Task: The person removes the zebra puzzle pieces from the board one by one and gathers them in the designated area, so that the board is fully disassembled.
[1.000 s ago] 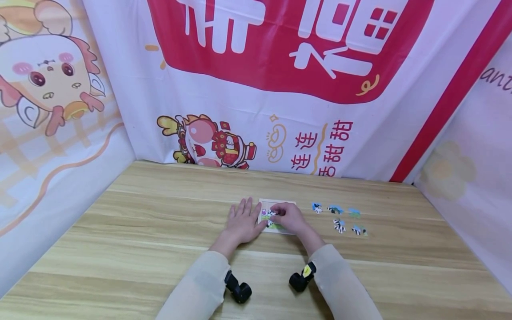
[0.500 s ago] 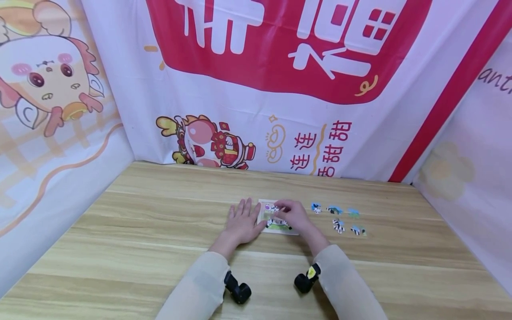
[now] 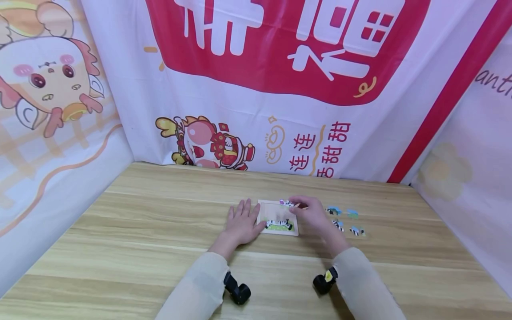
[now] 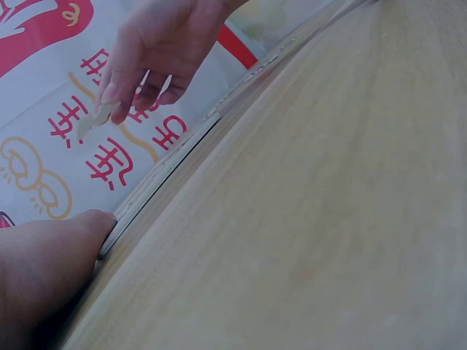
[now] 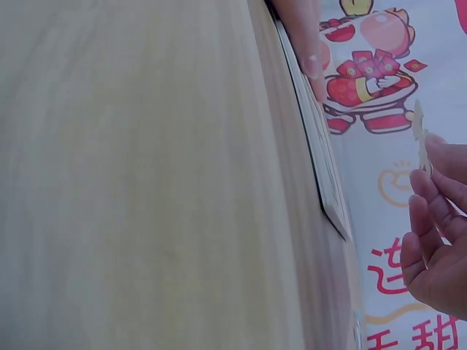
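My left hand (image 3: 241, 224) lies flat with spread fingers on the table, its thumb at the left edge of a shallow puzzle board (image 3: 276, 211). Along the bottom of the board's recess lies a striped zebra-body piece on green (image 3: 280, 225). Above the board's upper right corner, my right hand (image 3: 314, 215) pinches a white-and-black puzzle piece with a pink-purple spot (image 3: 286, 203) between thumb and fingertips. In the right wrist view this thin puzzle piece (image 5: 419, 124) is held up off the board; its other fingers curl loosely. The left wrist view shows the same pinch.
Several loose puzzle pieces (image 3: 334, 210) lie on the wooden table (image 3: 160, 231) right of the board, partly behind my right hand. A printed cloth backdrop (image 3: 224, 102) rises at the table's far edge, with more cloth at both sides. Each wrist wears a black camera (image 3: 241, 293).
My right hand has lifted the puzzle piece from the board's upper left and moved right with it, uncovering the recess. One loose piece is now out of sight around that hand. My left hand stays.
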{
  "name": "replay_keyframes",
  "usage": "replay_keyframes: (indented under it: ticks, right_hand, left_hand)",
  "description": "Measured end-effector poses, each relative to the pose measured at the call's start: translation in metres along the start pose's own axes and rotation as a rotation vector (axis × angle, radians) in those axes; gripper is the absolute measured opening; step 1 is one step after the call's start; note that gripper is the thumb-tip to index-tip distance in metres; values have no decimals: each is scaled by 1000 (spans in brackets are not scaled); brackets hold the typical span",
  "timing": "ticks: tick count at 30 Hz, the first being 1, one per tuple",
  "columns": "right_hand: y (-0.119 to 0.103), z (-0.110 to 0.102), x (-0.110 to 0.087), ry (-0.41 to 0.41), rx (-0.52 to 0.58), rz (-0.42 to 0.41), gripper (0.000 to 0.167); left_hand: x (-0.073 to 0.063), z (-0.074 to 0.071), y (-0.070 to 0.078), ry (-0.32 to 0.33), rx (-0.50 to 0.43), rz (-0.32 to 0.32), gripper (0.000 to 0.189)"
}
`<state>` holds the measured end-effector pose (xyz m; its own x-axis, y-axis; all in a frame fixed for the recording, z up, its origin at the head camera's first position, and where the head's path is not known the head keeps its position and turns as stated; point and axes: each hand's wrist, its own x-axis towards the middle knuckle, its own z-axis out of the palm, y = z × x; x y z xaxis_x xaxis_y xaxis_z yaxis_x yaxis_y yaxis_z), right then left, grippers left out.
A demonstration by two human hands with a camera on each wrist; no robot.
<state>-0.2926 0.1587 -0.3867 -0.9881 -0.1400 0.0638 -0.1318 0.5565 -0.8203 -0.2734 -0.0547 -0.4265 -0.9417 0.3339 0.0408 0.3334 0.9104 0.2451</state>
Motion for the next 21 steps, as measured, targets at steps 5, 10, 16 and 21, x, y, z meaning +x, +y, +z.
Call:
replay_keyframes:
  ticks: [5,10,16,21]
  right_hand:
    - [6,-16,-8,8,-22,-26,28]
    - [17,-34,-16,25,-40,-46,28]
    - [31,-51,-26,18,-41,-35,26]
    - [45,-57,-31,22,-27,-81,28]
  left_hand:
    - [0,2,-1,0,2,-4,64]
    - [0,1,0,0,1,-3,64]
    - [1,1,0,5,10,-5,65]
    - [0,1,1,0,11,-10,65]
